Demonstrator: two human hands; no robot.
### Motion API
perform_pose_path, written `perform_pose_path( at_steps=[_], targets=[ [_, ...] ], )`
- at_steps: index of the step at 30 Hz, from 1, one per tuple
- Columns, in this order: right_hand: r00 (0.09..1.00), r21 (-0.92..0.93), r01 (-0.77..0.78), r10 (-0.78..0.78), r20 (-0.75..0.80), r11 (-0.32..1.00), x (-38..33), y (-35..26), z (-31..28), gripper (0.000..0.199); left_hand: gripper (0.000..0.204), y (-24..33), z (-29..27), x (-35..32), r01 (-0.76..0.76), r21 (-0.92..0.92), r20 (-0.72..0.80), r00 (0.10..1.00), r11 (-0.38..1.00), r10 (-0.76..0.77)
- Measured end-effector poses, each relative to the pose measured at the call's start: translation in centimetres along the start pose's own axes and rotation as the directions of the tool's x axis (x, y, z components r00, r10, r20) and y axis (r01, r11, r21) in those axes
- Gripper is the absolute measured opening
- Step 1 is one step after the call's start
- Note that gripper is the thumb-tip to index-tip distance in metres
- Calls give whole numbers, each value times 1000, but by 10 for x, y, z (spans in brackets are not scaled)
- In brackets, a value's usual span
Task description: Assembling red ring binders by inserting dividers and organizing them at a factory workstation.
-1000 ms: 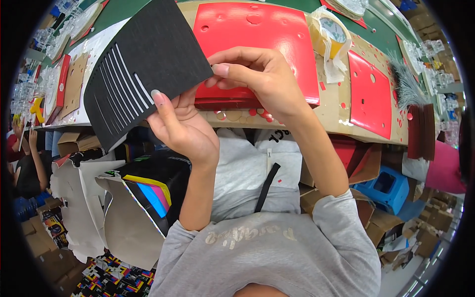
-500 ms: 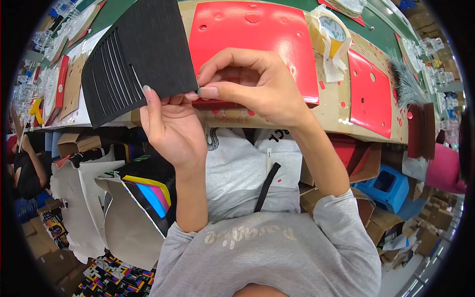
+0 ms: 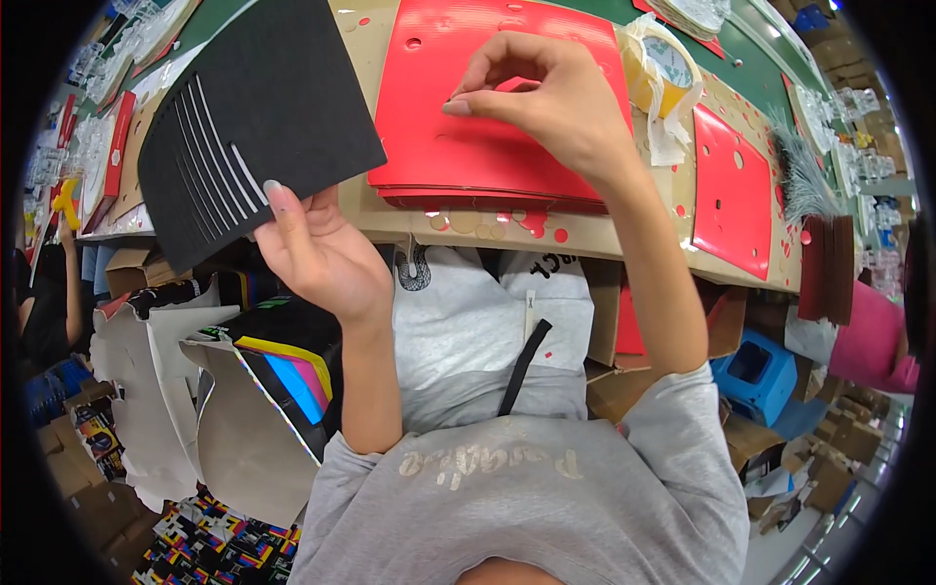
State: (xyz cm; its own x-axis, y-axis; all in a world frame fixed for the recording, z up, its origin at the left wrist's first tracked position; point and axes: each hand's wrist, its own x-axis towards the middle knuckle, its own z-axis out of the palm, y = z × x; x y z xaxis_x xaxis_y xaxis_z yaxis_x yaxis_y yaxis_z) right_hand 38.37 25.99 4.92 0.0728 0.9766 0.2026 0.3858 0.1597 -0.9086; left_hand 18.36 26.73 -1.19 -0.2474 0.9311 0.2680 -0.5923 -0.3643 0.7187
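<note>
- The black slotted sheet (image 3: 292,97) is between 10 and 11 o'clock from the middle of the view, tilted in the air, its long slots toward its own 8 o'clock.
- The left hand (image 3: 322,263), toward 9 o'clock, grips that sheet by its 6 o'clock edge, thumb on the near face and the other fingers behind.
- The right hand (image 3: 561,97), at 1 o'clock, has thumb and index finger closed tip to tip; a dark speck shows there, too small to identify.
- Below that hand, at 12 o'clock, a stack of red sheets (image 3: 497,161) lies on the bench (image 3: 673,185).
- A yellow tape roll (image 3: 655,86) stands between 1 and 2 o'clock; its core carries greenish print, and a pale loose strip hangs off it.
- A single red sheet with holes (image 3: 731,190) lies at 2 o'clock, small red discs scattered around it.
- The grey T-shirt (image 3: 546,507), at 6 o'clock, bears a line of pale, worn script that appears upside down.
- The light trousers (image 3: 448,322), near the centre, show black lettering toward 2 o'clock, partly cut off.
- A black carton (image 3: 292,336), at 8 o'clock, has yellow, pink and blue bands, plus small green print hard to read.
</note>
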Motion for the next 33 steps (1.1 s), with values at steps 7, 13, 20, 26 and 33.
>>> perform_pose_path(
  at_steps=[7,13,20,26,33],
  targets=[
    [932,-26,-190,188,311,982,40,23,-9,10,21,-29,-13,-6,-28,82,-8,1000,996,29],
    [887,-95,-266,282,365,959,58,10,-7,12,19,-33,-15,-6,8,48,-36,999,999,-6],
    [886,36,-281,245,394,959,58,15,-7,13,15,-37,-20,-9,10,36,-48,999,999,-9],
    [916,55,-253,221,335,966,58,26,-1,13,14,-38,-21,-8,23,17,-48,999,1000,-22],
    [994,-321,105,-93,55,941,45,21,-22,20,15,-39,-19,-9,-2,12,-37,999,1000,2]
  ],
)
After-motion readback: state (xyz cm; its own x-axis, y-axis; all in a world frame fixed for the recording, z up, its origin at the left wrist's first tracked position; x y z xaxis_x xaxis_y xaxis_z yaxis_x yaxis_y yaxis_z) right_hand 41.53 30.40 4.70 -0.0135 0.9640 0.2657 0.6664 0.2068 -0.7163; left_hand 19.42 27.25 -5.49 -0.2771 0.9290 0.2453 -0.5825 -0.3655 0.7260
